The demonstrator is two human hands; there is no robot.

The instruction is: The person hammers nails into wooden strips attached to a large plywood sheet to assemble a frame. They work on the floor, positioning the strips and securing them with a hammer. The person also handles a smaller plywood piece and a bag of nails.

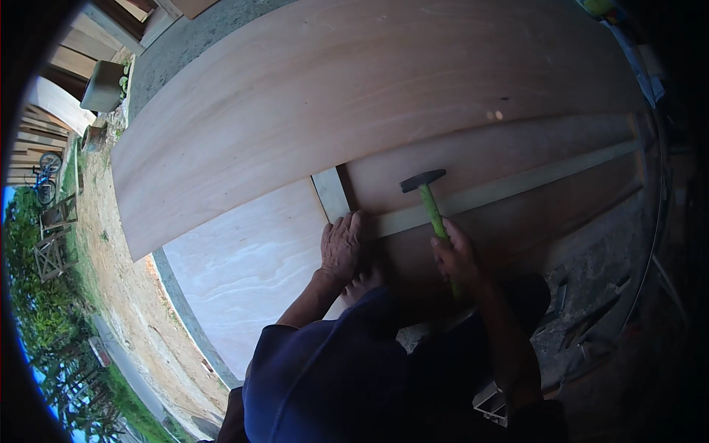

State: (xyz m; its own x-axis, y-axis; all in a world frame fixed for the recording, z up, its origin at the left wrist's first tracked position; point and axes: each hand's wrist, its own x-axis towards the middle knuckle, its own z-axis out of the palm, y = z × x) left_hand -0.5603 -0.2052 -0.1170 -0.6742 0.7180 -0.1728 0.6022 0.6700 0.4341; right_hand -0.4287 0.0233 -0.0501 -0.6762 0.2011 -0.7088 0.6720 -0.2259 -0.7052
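My right hand (456, 251) is wrapped around the green handle of a hammer (430, 205). The dark hammer head is raised above a plywood panel, near a long pale wooden strip (509, 186). My left hand (342, 247) rests at the near end of a short pale wooden strip (331, 192), close to where it meets the long one. Its fingers are curled together, and whatever they pinch is hidden. A large plywood sheet (295, 111) spans the far side, and a lighter plywood piece (229, 266) lies left of my left hand.
My bent leg in dark blue cloth (317, 369) fills the near middle. Scraps of wood (591, 325) lie on the floor at the right. Outdoors at the left are bare ground (118, 244), a planter (103, 86), a bicycle (47, 177) and greenery.
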